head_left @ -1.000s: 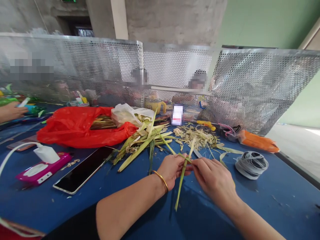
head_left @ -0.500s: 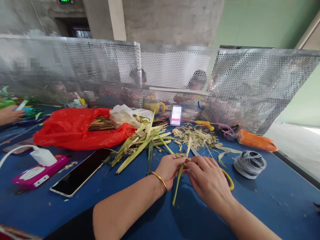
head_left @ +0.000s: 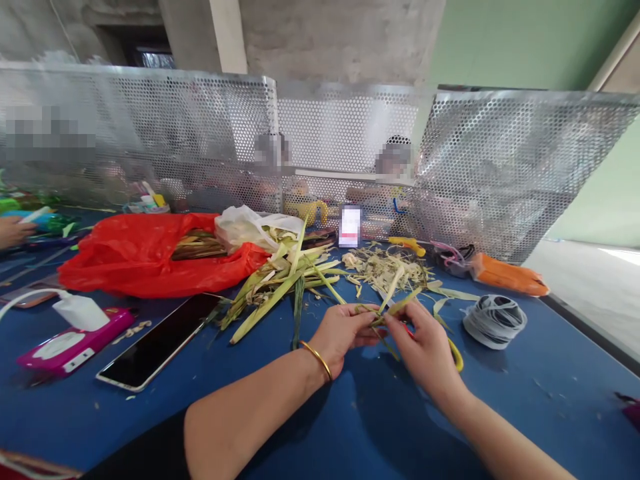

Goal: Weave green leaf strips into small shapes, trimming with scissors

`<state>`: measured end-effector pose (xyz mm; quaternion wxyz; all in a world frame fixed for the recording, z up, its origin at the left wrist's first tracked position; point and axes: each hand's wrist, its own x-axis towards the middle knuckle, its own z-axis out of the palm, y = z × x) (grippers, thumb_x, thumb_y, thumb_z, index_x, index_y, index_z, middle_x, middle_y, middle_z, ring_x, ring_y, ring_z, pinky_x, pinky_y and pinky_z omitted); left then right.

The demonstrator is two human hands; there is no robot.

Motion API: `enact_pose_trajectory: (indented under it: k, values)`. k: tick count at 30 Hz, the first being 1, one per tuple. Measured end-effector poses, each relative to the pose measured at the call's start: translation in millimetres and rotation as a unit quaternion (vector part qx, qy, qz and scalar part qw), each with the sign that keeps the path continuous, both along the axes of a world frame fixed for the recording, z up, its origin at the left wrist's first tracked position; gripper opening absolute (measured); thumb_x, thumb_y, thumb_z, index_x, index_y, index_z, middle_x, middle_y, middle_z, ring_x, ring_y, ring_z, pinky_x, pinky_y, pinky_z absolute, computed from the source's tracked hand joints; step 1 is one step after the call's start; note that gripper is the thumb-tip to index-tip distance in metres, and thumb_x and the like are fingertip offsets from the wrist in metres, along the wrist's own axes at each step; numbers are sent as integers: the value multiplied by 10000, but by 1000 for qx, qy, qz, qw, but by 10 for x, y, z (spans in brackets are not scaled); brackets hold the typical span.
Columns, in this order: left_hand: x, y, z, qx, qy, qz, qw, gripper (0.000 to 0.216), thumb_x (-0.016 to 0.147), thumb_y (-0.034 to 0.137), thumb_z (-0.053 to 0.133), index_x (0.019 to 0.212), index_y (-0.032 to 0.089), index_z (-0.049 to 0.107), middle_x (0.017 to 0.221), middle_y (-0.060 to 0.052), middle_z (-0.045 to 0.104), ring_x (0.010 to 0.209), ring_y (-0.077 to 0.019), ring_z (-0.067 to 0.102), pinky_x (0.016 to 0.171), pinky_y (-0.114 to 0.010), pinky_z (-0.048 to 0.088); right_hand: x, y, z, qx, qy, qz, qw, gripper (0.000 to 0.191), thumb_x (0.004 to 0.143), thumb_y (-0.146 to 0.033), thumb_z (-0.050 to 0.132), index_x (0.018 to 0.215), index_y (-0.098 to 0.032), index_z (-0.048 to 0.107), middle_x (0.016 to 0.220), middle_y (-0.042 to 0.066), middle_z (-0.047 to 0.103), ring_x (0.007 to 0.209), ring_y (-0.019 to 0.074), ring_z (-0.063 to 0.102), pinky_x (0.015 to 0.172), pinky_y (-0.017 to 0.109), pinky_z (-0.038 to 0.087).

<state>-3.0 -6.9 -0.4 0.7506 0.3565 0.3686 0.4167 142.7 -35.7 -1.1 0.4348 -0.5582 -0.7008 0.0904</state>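
Observation:
My left hand (head_left: 343,333), with a gold bangle on the wrist, pinches crossed green leaf strips (head_left: 387,308) just above the blue table (head_left: 300,413). My right hand (head_left: 425,347) grips the same strips from the right, fingers closed round them. The strip ends stick up and to the right between my fingertips. A pile of long green and pale leaves (head_left: 280,283) lies just beyond my left hand. Yellow-handled scissors (head_left: 455,353) lie under my right hand, mostly hidden.
A red plastic bag (head_left: 145,257) and a white bag (head_left: 250,227) lie at the back left. A phone (head_left: 160,340) and a pink wipes pack (head_left: 70,340) are at the left. Leaf scraps (head_left: 385,267), a coil of grey bands (head_left: 494,320), an orange object (head_left: 507,277). A perforated metal screen (head_left: 500,167) walls the table; another person's hand (head_left: 13,230) at far left.
The long strip that hung down toward me has been folded up; its end now points up and right. Both hands moved slightly away from me, staying on the strips.

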Motion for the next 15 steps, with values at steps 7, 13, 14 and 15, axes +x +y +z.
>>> enact_pose_trajectory:
  k: [7, 13, 14, 15]
  values:
    - [-4, -5, 3, 29, 44, 6, 999, 189, 653, 157, 743, 835, 113, 713, 744, -54, 697, 634, -125, 651, 534, -188, 434, 51, 165, -166, -204, 211, -7, 956, 250, 781, -417, 565, 670, -200, 509, 587, -20, 587, 533, 153, 575, 508, 261, 425]
    - [-49, 115, 11, -15, 44, 113, 993, 166, 615, 121, 736, 770, 124, 677, 650, -18, 666, 568, -97, 612, 484, -171, 372, 60, 15, 96, -223, 88, 132, 962, 122, 894, -303, 427, 891, -217, 513, 742, -6, 697, 477, 142, 626, 511, 263, 467]
    - [-56, 133, 11, -19, 47, 121, 991, 155, 617, 123, 731, 761, 127, 674, 631, -13, 659, 552, -91, 600, 480, -171, 364, 73, -9, 137, -190, 24, 153, 969, 134, 905, -254, 409, 964, -221, 525, 790, 0, 709, 547, 146, 651, 561, 264, 480]
    - [-61, 145, 9, -20, 50, 123, 991, 148, 620, 127, 725, 759, 129, 673, 619, -11, 654, 540, -86, 588, 478, -171, 358, 85, -28, 167, -154, -45, 168, 973, 183, 912, -209, 400, 1037, -226, 532, 850, 11, 717, 632, 149, 669, 609, 262, 485]
